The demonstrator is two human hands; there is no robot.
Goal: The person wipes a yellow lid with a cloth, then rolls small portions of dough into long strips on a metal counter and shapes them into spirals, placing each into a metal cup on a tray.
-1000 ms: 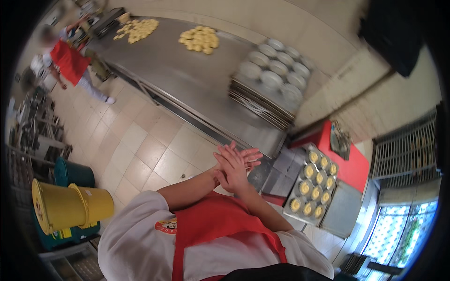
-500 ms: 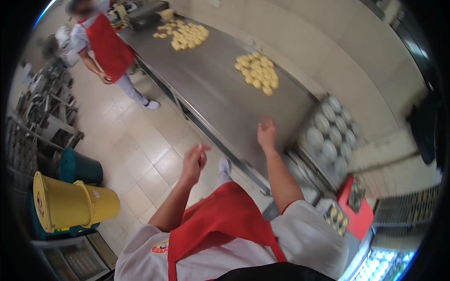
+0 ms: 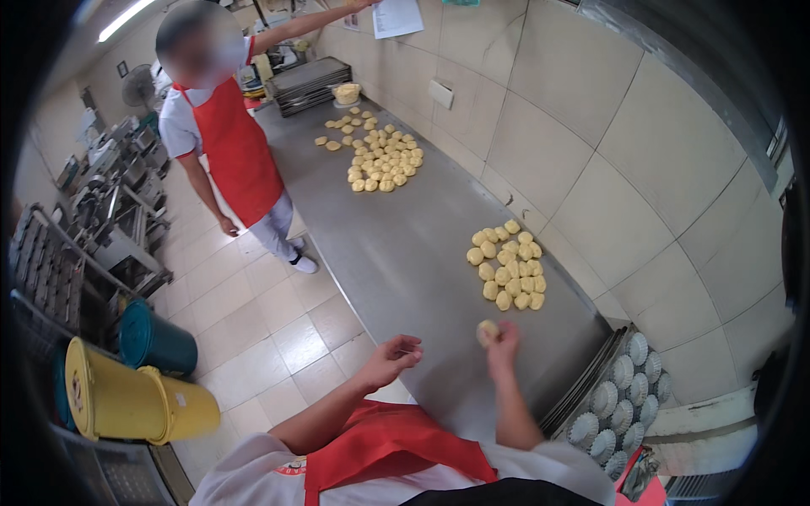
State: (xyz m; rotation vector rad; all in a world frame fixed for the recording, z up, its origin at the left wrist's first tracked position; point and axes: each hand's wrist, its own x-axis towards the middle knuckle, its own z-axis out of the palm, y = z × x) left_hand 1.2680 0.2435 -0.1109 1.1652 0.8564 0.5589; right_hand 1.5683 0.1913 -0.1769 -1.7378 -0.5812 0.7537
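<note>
A pale yellow dough ball [image 3: 487, 331] is pinched in the fingers of my right hand [image 3: 504, 346], just above the near part of the steel table [image 3: 396, 278]. Beyond it, close to the wall, lies a cluster of similar dough balls [image 3: 511, 268], not touched by my hand. My left hand [image 3: 391, 361] is held over the table's left edge, fingers loosely bent and apart with nothing in them. Farther along the table a larger group of dough balls [image 3: 384, 158] is spread out.
A co-worker in a red apron [image 3: 240, 152] stands left of the table's far end, one arm raised to a paper [image 3: 396, 17] on the wall. Fluted metal molds [image 3: 620, 396] sit on trays at the right. Yellow tubs [image 3: 126, 392] and a green bin [image 3: 158, 337] stand on the floor.
My view has tilted up along the table. My right hand now plainly shows a dough ball in its fingers. The co-worker's arm now reaches up to the wall paper.
</note>
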